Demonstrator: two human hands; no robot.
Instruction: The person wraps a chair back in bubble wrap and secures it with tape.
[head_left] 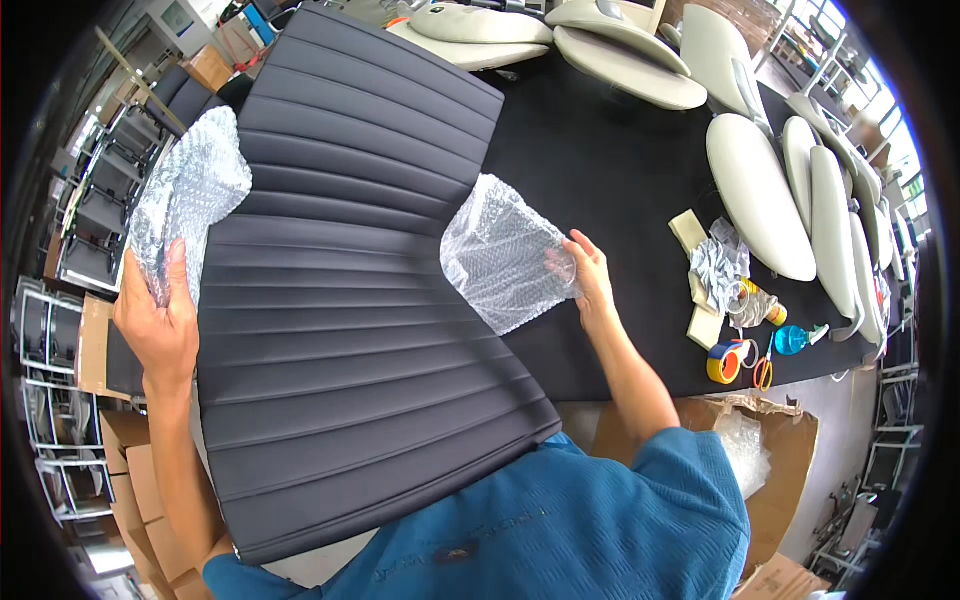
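A black ribbed chair seat-and-back panel stretches in front of me from my torso to the far side of the table. My left hand grips a piece of bubble wrap at the panel's left edge, thumb upright and fingers partly hidden behind the plastic. On the other side, my right hand holds the outer end of a second bubble wrap piece, some fingertips showing through it. That piece lies against the panel's inward-curving right edge.
Pale padded chair parts line the black-covered table's far and right sides. Tape rolls, scissors, a blue spray bottle and crumpled cloth lie to the right. A cardboard box with bubble wrap stands below the table edge.
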